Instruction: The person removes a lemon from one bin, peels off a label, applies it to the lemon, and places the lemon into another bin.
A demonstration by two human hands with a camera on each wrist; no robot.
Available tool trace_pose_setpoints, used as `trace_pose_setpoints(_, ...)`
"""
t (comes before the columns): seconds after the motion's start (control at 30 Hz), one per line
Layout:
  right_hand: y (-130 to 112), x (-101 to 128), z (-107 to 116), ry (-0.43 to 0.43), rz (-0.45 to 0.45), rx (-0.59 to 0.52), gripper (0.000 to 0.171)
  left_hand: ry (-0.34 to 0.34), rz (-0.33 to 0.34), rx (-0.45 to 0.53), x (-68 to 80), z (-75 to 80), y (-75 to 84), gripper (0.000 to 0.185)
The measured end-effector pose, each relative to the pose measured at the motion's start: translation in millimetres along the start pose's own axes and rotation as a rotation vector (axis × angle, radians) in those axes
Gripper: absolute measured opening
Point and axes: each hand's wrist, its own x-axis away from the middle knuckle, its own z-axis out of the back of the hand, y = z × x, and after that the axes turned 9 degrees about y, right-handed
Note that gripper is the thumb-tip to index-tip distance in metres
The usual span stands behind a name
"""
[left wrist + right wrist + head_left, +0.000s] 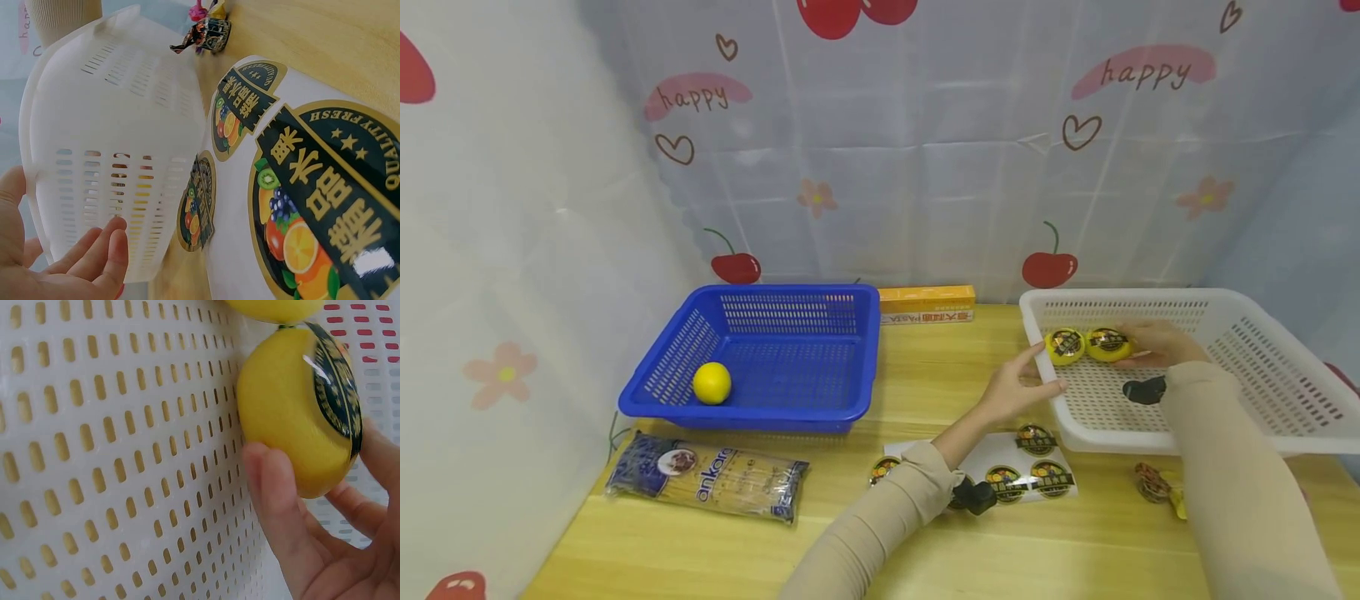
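Right hand (1157, 343) is gripping 1 stickered lemon (1108, 344) inside white basket (1262, 375), beside a 2nd lemon (1065, 346); left hand (1018, 387), fingers relaxed, is touching basket's near corner.

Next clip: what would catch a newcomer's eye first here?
The white basket at the right of the table, where the right hand grips one of two yellow stickered lemons while the left hand touches the basket's near corner. Next, the blue basket at the left with a lone plain lemon inside, and the sticker sheet lying in front of the white basket.
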Motion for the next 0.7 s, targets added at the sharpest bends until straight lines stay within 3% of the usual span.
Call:
trace_pose_setpoints(0.2,1,2,2,0.128,-0.017,0.074,0.065,-0.004,-0.005,0.01,-0.1,-0.8,-0.4,0.07)
trace_pose_setpoints(0.53,-12,13,9,0.042,-0.053,0.057,0.066,-0.009,-0.003,0.028,-0.8,-1.5,-0.3,0.07)
trace_pose_setpoints(0.7,-20,17,12,0.073,-0.06,0.207,0.076,-0.009,0.001,0.005,-0.7,0.0,1.0,0.069)
